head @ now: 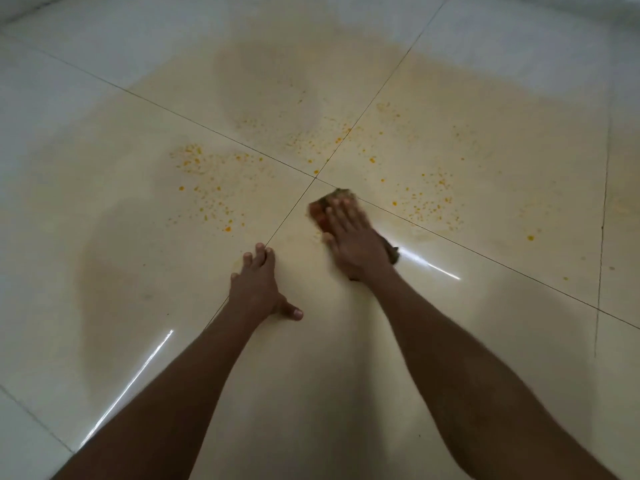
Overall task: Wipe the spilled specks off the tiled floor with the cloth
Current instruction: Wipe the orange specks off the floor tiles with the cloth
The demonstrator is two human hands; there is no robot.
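Orange-yellow specks (207, 188) are scattered over the glossy cream tiled floor (138, 271), with more patches at the upper middle (318, 140) and to the right (426, 199). My right hand (353, 240) presses flat on a brown and orange cloth (322, 207) near where four tiles meet; the cloth's front edge and a dark corner behind the wrist stick out. My left hand (256, 289) rests palm down on the floor, fingers spread, holding nothing, left of the cloth.
Dark grout lines (242, 147) cross the floor and meet just ahead of the cloth. A yellowish smear (311, 81) stains the tiles beyond the specks. Bright light streaks reflect on the floor near both forearms.
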